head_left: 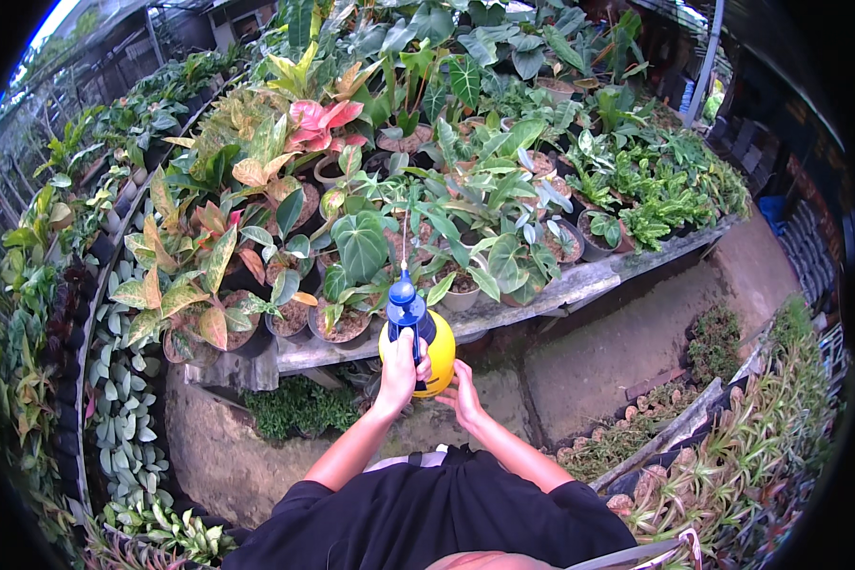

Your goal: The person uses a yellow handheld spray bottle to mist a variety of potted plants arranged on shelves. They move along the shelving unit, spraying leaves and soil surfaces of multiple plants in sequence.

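Note:
I hold a yellow spray bottle (440, 350) with a blue pump head (406, 307) in front of me. My left hand (398, 372) is wrapped around the blue handle and trigger. My right hand (464, 392) supports the yellow tank from below and the right side. A thin stream of water rises from the nozzle toward the potted plants (359, 249) on the bench. The nearest pots hold dark green heart-shaped leaves and variegated foliage.
A long wooden bench (579, 283) crowded with potted plants runs across the view. A second row of plants (57, 285) curves along the left. Low ground plants (299, 407) grow under the bench. More pots and grassy plants (760, 427) line the right side of the concrete path.

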`<state>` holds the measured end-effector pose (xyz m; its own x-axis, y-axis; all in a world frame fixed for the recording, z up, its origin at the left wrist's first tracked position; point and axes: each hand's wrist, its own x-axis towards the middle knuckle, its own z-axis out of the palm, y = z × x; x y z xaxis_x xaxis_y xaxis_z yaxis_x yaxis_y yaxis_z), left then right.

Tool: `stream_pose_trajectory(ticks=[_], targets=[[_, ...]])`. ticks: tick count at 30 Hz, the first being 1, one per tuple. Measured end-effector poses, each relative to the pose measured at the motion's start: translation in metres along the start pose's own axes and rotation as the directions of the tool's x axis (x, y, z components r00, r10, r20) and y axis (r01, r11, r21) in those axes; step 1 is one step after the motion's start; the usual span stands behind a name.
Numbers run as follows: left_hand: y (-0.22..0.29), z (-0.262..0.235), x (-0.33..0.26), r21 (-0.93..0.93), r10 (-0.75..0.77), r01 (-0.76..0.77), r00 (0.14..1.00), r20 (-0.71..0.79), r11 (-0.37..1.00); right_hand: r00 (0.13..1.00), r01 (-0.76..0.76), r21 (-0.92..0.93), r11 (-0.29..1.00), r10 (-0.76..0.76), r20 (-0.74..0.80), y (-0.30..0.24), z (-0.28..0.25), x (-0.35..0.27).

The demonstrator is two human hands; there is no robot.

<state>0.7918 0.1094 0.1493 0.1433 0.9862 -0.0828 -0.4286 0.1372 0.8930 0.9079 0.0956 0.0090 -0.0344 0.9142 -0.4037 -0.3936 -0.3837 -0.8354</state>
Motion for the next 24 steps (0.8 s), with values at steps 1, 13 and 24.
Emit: stream_pose_trajectory(ticks=[1, 13, 24], targets=[[0.006, 0.004, 0.0, 0.009, 0.053, -0.053, 0.999, -0.004, 0.999, 1.0, 0.01, -0.008, 1.0, -0.01, 0.014, -0.012, 0.005, 0.0], [0.012, 0.007, -0.005, 0.111, 0.161, -0.157, 0.987, -0.022, 0.981, 0.995, 0.083, -0.011, 0.996, -0.083, 0.056, -0.022, 0.018, 0.013], [0.011, 0.001, -0.012, 0.129, 0.203, -0.198, 0.979, -0.024, 0.972, 0.993, 0.101, -0.025, 0.995, -0.099, 0.059, -0.024, 0.026, 0.01]])
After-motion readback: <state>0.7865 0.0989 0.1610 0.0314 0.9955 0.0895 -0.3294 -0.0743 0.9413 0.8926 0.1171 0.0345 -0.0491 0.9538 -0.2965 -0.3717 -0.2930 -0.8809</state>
